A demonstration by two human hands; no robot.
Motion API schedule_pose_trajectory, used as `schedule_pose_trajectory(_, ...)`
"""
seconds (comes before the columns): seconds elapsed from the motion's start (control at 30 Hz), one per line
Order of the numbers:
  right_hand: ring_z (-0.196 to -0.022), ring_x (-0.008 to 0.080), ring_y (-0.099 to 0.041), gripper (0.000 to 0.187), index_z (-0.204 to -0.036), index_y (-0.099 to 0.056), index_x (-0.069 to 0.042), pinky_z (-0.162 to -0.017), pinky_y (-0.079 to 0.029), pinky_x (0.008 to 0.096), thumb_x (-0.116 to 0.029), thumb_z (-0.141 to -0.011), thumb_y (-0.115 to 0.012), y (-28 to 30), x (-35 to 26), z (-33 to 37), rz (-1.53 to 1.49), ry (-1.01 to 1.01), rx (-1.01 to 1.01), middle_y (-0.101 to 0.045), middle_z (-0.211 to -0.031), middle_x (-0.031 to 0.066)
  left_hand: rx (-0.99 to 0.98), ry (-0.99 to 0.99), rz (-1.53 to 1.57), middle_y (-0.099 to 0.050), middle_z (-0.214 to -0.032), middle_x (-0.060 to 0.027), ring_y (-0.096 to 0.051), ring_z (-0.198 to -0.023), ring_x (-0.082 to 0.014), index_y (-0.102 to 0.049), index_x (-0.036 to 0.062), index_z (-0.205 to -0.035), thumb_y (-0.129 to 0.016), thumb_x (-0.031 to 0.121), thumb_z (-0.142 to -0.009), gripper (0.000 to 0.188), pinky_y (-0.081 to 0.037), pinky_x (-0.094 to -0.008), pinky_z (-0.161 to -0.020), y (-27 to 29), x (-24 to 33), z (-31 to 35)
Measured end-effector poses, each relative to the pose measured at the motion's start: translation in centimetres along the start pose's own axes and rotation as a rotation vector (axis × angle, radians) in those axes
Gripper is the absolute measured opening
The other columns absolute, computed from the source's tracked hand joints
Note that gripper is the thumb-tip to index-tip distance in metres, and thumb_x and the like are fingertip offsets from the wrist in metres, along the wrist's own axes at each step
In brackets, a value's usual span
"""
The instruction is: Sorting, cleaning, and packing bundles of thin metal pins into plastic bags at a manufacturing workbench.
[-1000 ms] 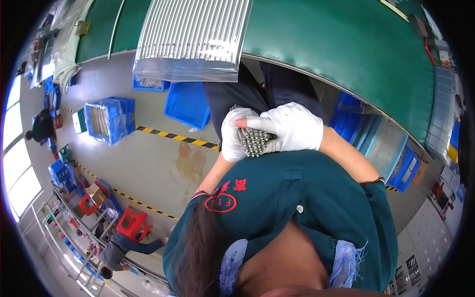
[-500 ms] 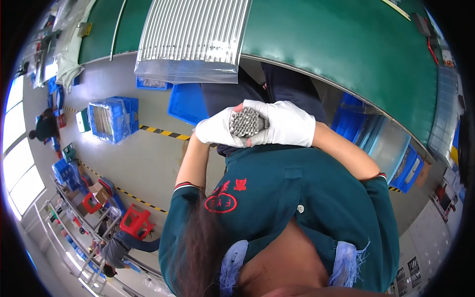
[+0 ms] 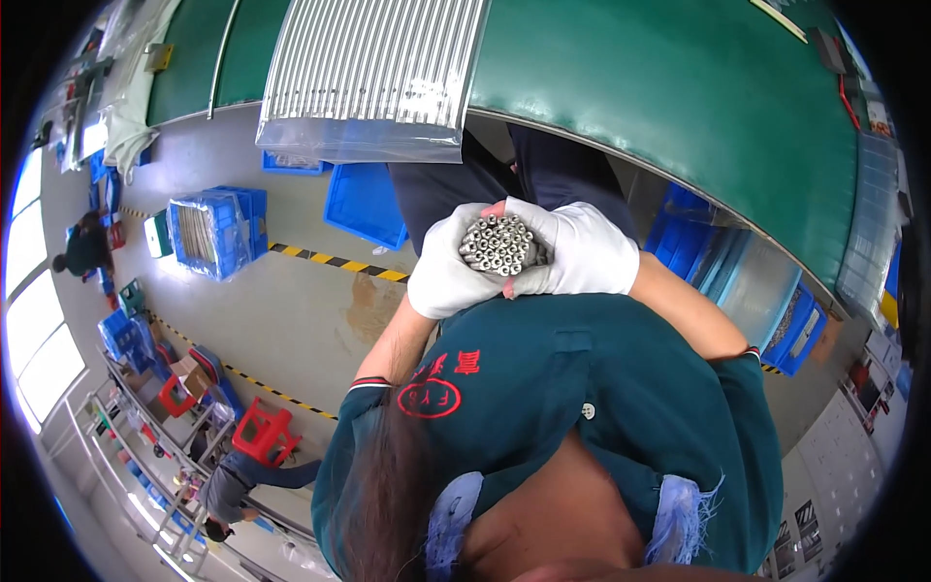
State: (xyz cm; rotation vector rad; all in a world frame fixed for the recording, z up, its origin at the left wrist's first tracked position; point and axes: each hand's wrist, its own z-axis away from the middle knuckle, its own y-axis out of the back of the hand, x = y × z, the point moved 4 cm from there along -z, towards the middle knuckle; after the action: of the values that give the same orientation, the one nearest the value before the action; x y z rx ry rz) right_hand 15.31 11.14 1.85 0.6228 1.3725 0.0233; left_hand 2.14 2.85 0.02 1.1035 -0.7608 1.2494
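Held in front of my body is a tight bundle of thin metal tubes (image 3: 499, 244), its hollow ends facing up at me. My left hand (image 3: 444, 267), in a white glove with bare fingertips, wraps round the bundle's left side. From the right, my right hand (image 3: 590, 250), gloved the same way, closes round the other side. How far the tubes reach below the hands is hidden. Beyond them, a clear plastic bag (image 3: 364, 141) with a row of long silver tubes (image 3: 373, 58) lies on the green table, its end overhanging the edge.
The green table (image 3: 659, 78) runs across the far side. A blue bin (image 3: 364, 209) stands on the floor left of my legs, with wrapped blue crates (image 3: 233, 238) farther left. More blue bins (image 3: 800, 330) sit at the right. People work near a red stool (image 3: 267, 432) at the left.
Both hands have shifted a little to the right with the bundle. The tube ends now face up more squarely, and their holes show more clearly.
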Motion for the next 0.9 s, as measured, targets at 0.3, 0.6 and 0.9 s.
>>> schedule_pose_trajectory(0.3,-0.066,0.0384,-0.061,0.071,-0.133,-0.037,-0.018,-0.063,-0.048,0.0464,-0.058,-0.078,-0.057,-0.9,1.0,0.5,0.044,-0.166,-0.163,-0.064,-0.075,0.0183,-0.370,-0.019,0.073,-0.063,-0.093,-0.0066,-0.061,-0.084,-0.0160,-0.055,0.0057,-0.103,-0.081,0.012,-0.056,0.055,-0.049,-0.0301,-0.077,0.3,-0.4,-1.5)
schedule_pose_trajectory(0.6,-0.063,0.0387,-0.060,0.069,-0.134,-0.037,-0.019,-0.062,-0.047,0.0478,-0.054,-0.078,-0.059,-0.8,1.1,0.9,0.099,-0.153,-0.157,-0.062,-0.070,0.0208,-0.237,-0.101,-0.065,-0.062,-0.087,-0.0092,-0.062,-0.080,-0.0248,-0.056,0.0067,-0.100,-0.081,0.017,-0.057,0.051,-0.049,-0.0324,-0.074,-0.1,0.1,-1.2)
schedule_pose_trajectory(0.9,-0.058,0.0394,-0.059,0.071,-0.132,-0.039,-0.021,-0.057,-0.046,0.0479,-0.062,-0.076,-0.057,-0.9,1.2,1.0,0.095,-0.089,-0.170,-0.059,-0.061,0.0187,-0.190,-0.127,-0.059,-0.062,-0.084,-0.0099,-0.063,-0.079,-0.0269,-0.058,0.0049,-0.095,-0.084,0.015,-0.054,0.050,-0.050,-0.0350,-0.071,-0.4,-0.4,-0.6)
